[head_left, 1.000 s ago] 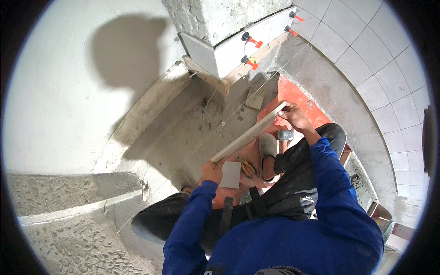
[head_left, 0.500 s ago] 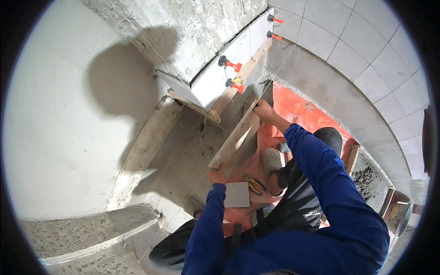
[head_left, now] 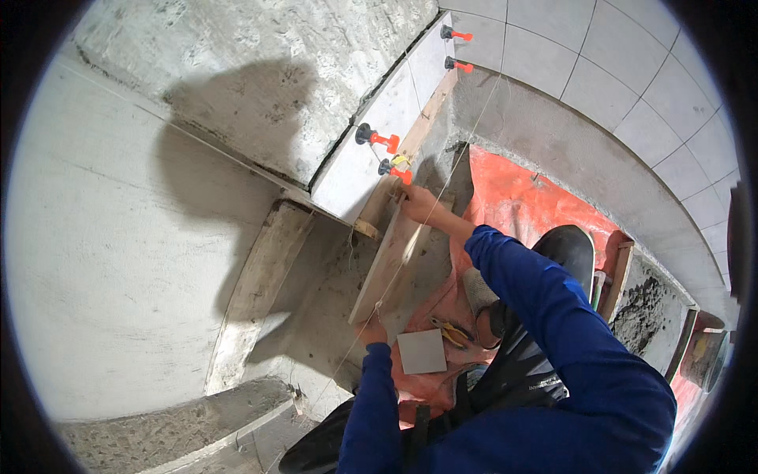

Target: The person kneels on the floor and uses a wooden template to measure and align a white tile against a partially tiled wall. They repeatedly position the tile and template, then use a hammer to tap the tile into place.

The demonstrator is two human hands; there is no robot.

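The long pale panel [head_left: 388, 268], perhaps a tile, has moved away from the shoe [head_left: 478, 291], bringing its upper end close beside the wooden batten [head_left: 429, 118] under the white facing tile [head_left: 341, 180]; contact is unclear. The right hand [head_left: 418, 204] has fingers closed around that end; the left hand [head_left: 369, 332] holds the lower end, fingers partly hidden. The square tile [head_left: 422, 352] and pliers [head_left: 452, 336] still lie nearby.

Below you, a grey concrete floor [head_left: 316, 344] shows left of centre, with a wrinkled red sheet [head_left: 509, 189] spread over it toward the right. On the sheet, at lower centre, lie a square light tile [head_left: 422, 352] and yellow-handled pliers [head_left: 452, 333].
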